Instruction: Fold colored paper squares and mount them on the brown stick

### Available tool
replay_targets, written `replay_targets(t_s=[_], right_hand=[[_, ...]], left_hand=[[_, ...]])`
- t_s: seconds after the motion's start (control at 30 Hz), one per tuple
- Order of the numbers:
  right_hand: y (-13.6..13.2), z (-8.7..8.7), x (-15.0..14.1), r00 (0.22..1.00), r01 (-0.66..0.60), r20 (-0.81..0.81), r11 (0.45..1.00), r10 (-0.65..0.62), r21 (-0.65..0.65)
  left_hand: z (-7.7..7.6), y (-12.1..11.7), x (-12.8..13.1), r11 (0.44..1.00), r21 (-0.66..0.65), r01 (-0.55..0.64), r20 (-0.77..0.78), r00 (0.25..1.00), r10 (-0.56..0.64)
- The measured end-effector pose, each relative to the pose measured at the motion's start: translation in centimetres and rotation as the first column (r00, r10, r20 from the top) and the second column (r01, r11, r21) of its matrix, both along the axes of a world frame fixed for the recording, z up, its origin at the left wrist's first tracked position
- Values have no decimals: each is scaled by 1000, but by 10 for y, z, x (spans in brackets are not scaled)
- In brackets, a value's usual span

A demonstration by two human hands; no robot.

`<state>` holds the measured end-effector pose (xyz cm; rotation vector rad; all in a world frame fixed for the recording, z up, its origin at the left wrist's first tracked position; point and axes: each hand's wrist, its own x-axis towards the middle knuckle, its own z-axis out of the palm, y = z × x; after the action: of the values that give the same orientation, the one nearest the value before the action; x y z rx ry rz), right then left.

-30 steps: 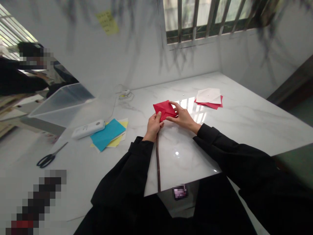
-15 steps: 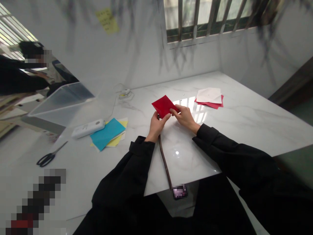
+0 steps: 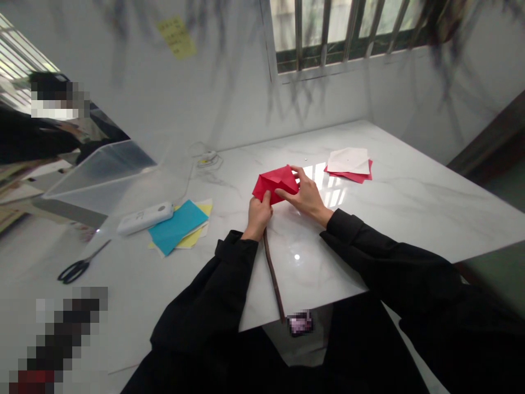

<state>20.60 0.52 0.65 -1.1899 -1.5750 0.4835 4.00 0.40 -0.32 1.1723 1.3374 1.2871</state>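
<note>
A folded sheet of red paper is held up over the white table, with creases and a flap showing on its near face. My left hand grips its lower left corner, thumb on top. On the right side, my right hand pinches the paper, thumb on the near face and fingers behind the edge. Beneath my left hand a thin brown stick runs toward the table's front edge; its upper end is hidden by the hand.
Blue paper lies over yellow sheets beside a white oblong device. Black-handled scissors rest at left. White sheets top red paper at right. A clear plastic bin and another person are at far left.
The red paper has turned from a diamond pose to a wider one with its flap showing. My right hand has spread around its right edge, and my left thumb has shifted onto its face.
</note>
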Motion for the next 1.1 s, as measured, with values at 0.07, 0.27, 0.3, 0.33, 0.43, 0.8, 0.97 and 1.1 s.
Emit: replay_targets(t_s=[0.07,0.27,0.3,0.33,0.43,0.8,0.97,1.1], right_hand=[[0,2,1,999,51,2,999,-51,13],[5,4,10,995,104,-12,995,-103,3],[5,4,11,994,108,-7,994,-108,12],[4,5,12,994,112,-6,994,-112,17],[1,7,13,993,111,-46,994,-111,-1],[10,3,19,973,136,-176,988,-147,-74],[18,-1,25,976,-16,-216,996,-3,-84],[21,1,32,930,-257,-333,926,158,-278]], left_hand=[[-4,2,-1,999,48,19,-20,1000,-18],[1,-1,-3,998,27,59,36,998,-60],[3,-2,-3,998,15,66,51,996,-66],[5,-3,-4,998,12,65,67,996,-66],[10,-4,-6,998,57,26,91,995,-31],[23,-8,-11,985,25,173,155,972,-175],[26,-6,-18,986,16,167,174,970,-168],[32,-8,-24,973,34,227,180,956,-230]])
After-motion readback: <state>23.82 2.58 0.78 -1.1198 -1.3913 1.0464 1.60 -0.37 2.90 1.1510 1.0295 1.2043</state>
